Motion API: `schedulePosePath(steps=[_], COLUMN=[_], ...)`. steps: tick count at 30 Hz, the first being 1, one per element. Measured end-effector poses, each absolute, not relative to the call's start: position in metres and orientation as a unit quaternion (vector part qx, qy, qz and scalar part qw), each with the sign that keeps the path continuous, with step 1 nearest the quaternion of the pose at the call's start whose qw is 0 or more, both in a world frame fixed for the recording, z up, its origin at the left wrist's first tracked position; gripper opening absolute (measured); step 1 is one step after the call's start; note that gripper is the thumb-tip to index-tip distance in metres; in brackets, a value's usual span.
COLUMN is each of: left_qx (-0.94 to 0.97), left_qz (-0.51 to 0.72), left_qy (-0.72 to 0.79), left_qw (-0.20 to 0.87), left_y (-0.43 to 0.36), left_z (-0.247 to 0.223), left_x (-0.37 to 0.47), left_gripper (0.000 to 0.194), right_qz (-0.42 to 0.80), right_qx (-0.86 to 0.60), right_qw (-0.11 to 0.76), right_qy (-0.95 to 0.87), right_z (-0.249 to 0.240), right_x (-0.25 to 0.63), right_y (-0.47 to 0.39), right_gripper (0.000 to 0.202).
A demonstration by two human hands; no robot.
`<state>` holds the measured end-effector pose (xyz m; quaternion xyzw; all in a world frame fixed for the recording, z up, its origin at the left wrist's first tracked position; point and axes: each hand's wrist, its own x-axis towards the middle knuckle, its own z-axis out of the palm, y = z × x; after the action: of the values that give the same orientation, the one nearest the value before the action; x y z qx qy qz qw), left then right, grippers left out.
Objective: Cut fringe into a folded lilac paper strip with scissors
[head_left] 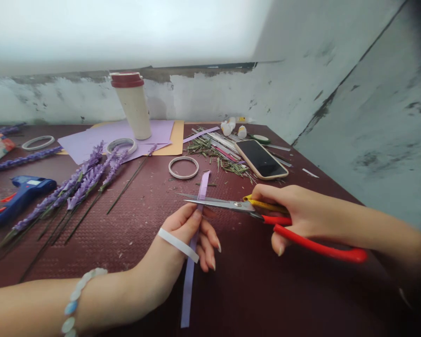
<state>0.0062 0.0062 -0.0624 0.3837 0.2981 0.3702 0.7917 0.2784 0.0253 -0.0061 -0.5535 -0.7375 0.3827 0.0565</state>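
Observation:
My left hand (192, 234) pinches a narrow purple paper strip (188, 290) between thumb and fingers, and the strip runs upward past the fingertips and down below the hand. A white strip (178, 245) lies across the base of that thumb. My right hand (291, 210) is closed on the scissors (308, 243), which have red handles and a yellow part. Their blades point left and lie slightly apart, with the purple strip's upper part at them, just above my left fingertips.
A glue gun (28, 196) and purple flower stems (87, 180) lie left. Behind are purple paper (161, 131), a lidded cup (135, 107) and tape rolls (183, 167). A phone (261, 159) lies beside green and white scraps (219, 150); small bottles (242, 131) lie behind.

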Motion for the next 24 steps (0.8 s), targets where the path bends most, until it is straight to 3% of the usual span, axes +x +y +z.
schedulePosePath(steps=[8, 17, 21, 24], left_qx=[0.391, 0.409, 0.423, 0.434], left_qz=[0.396, 0.398, 0.404, 0.401], left_qy=[0.363, 0.372, 0.358, 0.391], left_qw=[0.747, 0.732, 0.729, 0.706], left_y=[-0.004, -0.002, -0.002, -0.004], left_z=[-0.045, -0.049, -0.051, -0.047], left_x=[0.004, 0.008, 0.007, 0.004], left_gripper=[0.033, 0.04, 0.054, 0.048], right_qz=[0.381, 0.373, 0.357, 0.359], right_qx=[-0.549, -0.554, -0.564, -0.568], right_qw=[0.057, 0.039, 0.026, 0.026], right_qy=[-0.742, -0.743, -0.745, -0.74], right_z=[-0.006, -0.005, -0.001, 0.0], right_x=[0.28, 0.279, 0.276, 0.276], right_y=[0.026, 0.023, 0.019, 0.017], right_gripper=[0.057, 0.061, 0.066, 0.072])
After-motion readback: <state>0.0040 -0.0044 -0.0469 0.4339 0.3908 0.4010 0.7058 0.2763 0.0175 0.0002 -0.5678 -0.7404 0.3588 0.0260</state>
